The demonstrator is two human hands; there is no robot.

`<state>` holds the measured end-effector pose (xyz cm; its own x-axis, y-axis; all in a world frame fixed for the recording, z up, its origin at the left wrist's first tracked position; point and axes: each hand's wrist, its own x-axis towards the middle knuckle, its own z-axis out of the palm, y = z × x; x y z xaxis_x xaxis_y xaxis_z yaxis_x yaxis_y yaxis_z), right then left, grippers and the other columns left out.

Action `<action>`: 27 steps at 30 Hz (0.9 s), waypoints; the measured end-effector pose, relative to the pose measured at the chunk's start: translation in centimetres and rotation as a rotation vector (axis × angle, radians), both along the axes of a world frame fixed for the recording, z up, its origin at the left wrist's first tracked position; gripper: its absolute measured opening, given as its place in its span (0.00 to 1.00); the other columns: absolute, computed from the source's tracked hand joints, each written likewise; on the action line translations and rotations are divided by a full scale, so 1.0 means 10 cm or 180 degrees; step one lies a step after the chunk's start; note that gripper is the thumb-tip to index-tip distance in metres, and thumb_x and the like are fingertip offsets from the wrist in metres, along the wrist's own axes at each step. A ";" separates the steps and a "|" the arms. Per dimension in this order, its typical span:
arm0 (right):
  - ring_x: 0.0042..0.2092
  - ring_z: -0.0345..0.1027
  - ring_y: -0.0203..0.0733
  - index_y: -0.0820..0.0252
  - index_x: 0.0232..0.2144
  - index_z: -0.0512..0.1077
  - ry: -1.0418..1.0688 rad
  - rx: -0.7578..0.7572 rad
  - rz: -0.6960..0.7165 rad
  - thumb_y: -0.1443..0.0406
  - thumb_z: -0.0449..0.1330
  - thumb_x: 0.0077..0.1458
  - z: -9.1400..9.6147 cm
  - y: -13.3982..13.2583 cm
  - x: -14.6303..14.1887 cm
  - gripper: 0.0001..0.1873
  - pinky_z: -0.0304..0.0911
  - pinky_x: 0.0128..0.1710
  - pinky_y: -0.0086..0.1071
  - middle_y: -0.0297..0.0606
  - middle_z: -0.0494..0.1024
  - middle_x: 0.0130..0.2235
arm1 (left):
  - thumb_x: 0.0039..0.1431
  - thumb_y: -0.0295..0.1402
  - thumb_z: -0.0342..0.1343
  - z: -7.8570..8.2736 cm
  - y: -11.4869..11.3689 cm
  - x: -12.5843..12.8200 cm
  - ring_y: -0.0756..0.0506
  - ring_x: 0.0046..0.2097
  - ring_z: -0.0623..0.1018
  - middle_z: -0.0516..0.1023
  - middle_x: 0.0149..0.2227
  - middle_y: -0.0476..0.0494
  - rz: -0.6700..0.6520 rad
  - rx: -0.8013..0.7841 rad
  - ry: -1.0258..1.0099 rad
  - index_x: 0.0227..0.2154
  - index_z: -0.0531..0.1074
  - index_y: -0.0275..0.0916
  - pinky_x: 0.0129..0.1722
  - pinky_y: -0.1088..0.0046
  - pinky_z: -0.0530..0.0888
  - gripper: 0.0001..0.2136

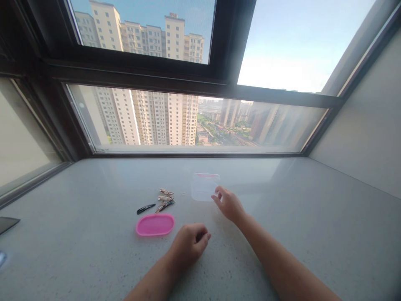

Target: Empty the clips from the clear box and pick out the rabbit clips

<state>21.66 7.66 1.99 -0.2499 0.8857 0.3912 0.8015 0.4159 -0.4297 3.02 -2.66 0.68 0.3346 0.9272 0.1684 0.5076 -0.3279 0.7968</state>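
Note:
My right hand (228, 204) reaches over the right edge of a clear plastic zip bag (203, 187) lying flat, its thumb and forefinger apart. Whether the fingertips touch the bag I cannot tell. Closer to me, my left hand (189, 243) rests curled on the sill, thumb against the bent fingers; the inside of its grip is hidden. A pink oval tray (155, 225) lies just left of it, with nothing in it. Behind the tray is a small pile of hair clips (165, 198), light-coloured and dark. One black snap clip (145, 208) lies apart at their left.
The speckled pale windowsill (300, 234) runs up to a dark-framed window (200, 154). A white wall (366, 125) bounds it on the right. A dark flat object (8, 224) and a shiny rounded thing (2, 258) show at the left edge.

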 end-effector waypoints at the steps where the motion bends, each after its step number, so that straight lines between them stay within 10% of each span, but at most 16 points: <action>1: 0.27 0.64 0.39 0.58 0.35 0.66 0.0021 0.0009 0.0017 0.63 0.54 0.55 0.00 -0.02 0.03 0.06 0.55 0.30 0.29 0.34 0.72 0.27 | 0.56 0.35 0.49 0.00 0.00 0.00 0.52 0.24 0.60 0.61 0.19 0.54 0.0006 0.0004 -0.0006 0.21 0.68 0.36 0.23 0.76 0.54 0.11; 22: 0.22 0.64 0.34 0.58 0.55 0.58 0.0714 0.0129 0.0114 0.68 0.53 0.50 -0.01 -0.42 0.07 0.28 0.64 0.32 0.33 0.40 0.73 0.40 | 0.56 0.33 0.49 0.07 -0.03 0.00 0.52 0.23 0.61 0.60 0.20 0.55 0.0281 0.0088 -0.0281 0.27 0.66 0.38 0.23 0.78 0.58 0.06; 27: 0.23 0.67 0.36 0.61 0.40 0.68 0.1533 -0.0008 -0.0237 0.63 0.53 0.53 -0.04 -0.61 -0.03 0.13 0.63 0.24 0.29 0.39 0.75 0.32 | 0.56 0.35 0.50 0.14 -0.07 0.02 0.52 0.25 0.62 0.60 0.21 0.54 0.0474 0.0216 -0.0205 0.23 0.63 0.39 0.25 0.78 0.59 0.09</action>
